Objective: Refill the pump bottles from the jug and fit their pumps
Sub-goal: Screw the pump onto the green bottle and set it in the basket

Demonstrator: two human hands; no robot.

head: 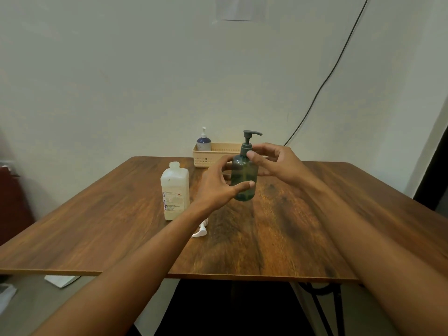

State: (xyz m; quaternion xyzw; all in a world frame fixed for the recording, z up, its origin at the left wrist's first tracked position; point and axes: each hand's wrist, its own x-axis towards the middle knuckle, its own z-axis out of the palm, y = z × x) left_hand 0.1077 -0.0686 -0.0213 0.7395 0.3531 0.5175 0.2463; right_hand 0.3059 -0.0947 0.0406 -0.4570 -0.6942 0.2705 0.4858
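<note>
Hands meet around a dark green pump bottle (243, 180) held upright above the middle of the wooden counter (303, 226), its base seeming just clear of the surface, though contact cannot be ruled out. The left hand (218, 185) wraps the bottle's body, thumb across the front near the bottom and fingers curled behind it. The right hand (274, 161) pinches the collar at the bottle's neck between thumb and fingertips, its other fingers loosely curved. A dark pump (249, 137) sits on top of this bottle, spout pointing right.

Left of the bottle, toward the counter's left side, stands a white translucent jug (175, 192) with a printed label and its mouth uncapped. Just in front of the jug, partly hidden under the left forearm, a white pump (200, 231) lies on its side on the counter.

At the far edge of the counter, against the wall, rests a beige slotted basket (213, 156). In its left end stands a bottle with a blue body and a white pump (203, 143) already on it. A black cable (322, 86) runs down the wall behind the counter's far right corner.
</note>
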